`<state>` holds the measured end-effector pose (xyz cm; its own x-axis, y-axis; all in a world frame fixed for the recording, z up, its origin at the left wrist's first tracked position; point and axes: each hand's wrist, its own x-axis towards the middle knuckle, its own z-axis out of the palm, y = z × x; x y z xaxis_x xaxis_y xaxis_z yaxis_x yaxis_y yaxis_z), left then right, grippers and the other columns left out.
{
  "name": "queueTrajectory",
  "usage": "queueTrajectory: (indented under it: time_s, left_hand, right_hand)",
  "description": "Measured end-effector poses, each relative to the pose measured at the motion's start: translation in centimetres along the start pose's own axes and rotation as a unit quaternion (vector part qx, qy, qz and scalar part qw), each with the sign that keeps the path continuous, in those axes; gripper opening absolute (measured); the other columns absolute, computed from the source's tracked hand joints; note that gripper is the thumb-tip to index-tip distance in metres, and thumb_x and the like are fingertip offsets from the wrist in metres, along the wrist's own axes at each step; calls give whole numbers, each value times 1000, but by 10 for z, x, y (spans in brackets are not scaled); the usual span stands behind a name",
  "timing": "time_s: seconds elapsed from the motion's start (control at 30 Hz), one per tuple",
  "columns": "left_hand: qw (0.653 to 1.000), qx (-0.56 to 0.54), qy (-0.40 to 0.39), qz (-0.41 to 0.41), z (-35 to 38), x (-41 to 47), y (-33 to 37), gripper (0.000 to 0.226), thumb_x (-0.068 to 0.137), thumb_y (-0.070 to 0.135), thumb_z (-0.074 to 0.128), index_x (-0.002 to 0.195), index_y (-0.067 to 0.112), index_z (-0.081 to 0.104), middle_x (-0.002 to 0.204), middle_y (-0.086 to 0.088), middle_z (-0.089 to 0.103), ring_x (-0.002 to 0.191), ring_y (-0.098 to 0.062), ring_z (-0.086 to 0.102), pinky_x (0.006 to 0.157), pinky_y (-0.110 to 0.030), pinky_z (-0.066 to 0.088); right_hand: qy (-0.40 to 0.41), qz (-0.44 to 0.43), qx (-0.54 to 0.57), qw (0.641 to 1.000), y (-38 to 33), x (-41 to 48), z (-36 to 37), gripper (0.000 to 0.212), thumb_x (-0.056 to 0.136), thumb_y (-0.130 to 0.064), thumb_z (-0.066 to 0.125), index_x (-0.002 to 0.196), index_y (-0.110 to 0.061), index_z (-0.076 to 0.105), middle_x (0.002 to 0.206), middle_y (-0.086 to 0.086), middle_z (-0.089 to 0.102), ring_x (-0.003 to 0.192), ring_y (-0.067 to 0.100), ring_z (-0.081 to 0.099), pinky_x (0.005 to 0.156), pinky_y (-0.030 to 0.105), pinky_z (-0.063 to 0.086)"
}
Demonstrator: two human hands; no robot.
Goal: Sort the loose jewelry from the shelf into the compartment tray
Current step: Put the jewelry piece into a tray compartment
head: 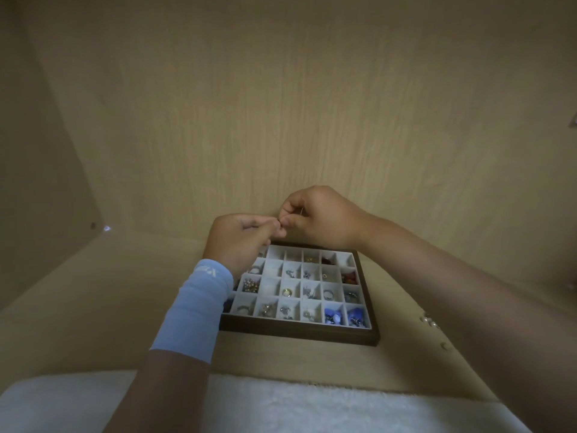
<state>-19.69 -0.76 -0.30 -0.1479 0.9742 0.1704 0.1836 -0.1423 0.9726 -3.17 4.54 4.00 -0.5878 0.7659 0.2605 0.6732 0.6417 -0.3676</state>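
Observation:
A dark wooden compartment tray point(299, 334) with white cells lies on the shelf. Its cells hold rings, earrings, blue stones and red pieces. Above the tray's far edge my left hand point(240, 239) and my right hand point(318, 217) meet, fingers curled. Together they pinch a tiny piece of jewelry point(280, 225) between their fingertips; a thin metal pin shows inside my right hand. The piece is too small to identify. My left wrist wears a light blue band and hides the tray's left cells.
Several loose pearl pieces point(429, 320) lie on the shelf right of the tray, beside my right forearm. A white fluffy cloth point(296, 407) covers the near edge. Wooden walls close the shelf at back and left.

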Motion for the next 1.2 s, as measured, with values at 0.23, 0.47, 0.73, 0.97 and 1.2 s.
queueTrajectory:
  time_s: [0.23, 0.47, 0.73, 0.97, 1.2]
  left_hand:
    - [999, -36, 19, -27, -13, 6, -8, 14, 89, 22, 66, 91, 14, 77, 79, 7, 76, 62, 2, 58, 68, -15, 45]
    - [999, -25, 21, -33, -23, 7, -16, 15, 90, 25, 66, 91, 16, 77, 69, 12, 73, 61, 0, 58, 69, -18, 49]
    - [955, 294, -12, 23, -27, 13, -54, 24, 91, 30, 60, 114, 31, 68, 117, 9, 64, 115, -11, 50, 103, -30, 39]
    - [953, 301, -25, 38, -37, 14, -56, 26, 94, 13, 55, 113, 24, 69, 116, 7, 61, 102, -8, 52, 92, -22, 39]
    - [965, 260, -6, 26, -42, 15, -56, 25, 96, 13, 54, 111, 25, 70, 115, 10, 67, 98, -3, 55, 87, -19, 38]
  right_hand:
    - [24, -8, -11, 1000, -8, 14, 14, 12, 96, -23, 61, 96, -20, 73, 91, -9, 70, 85, 9, 64, 81, 36, 55]
    - [27, -16, -45, 998, -16, 21, 24, 16, 97, -26, 60, 97, -17, 73, 91, -11, 69, 84, 10, 64, 76, 33, 54]
    - [-112, 31, -125, 985, -4, 17, 35, 10, 93, -29, 64, 91, -24, 73, 89, -11, 70, 84, 9, 64, 80, 35, 55]
    - [-150, -3, -204, 968, -14, 17, 57, 11, 90, -27, 60, 86, -22, 70, 81, -7, 66, 78, 13, 61, 68, 30, 52]
    - [-202, -25, -308, 929, -17, 17, 48, 22, 96, -29, 53, 79, -18, 63, 77, -4, 62, 75, 17, 59, 65, 31, 47]
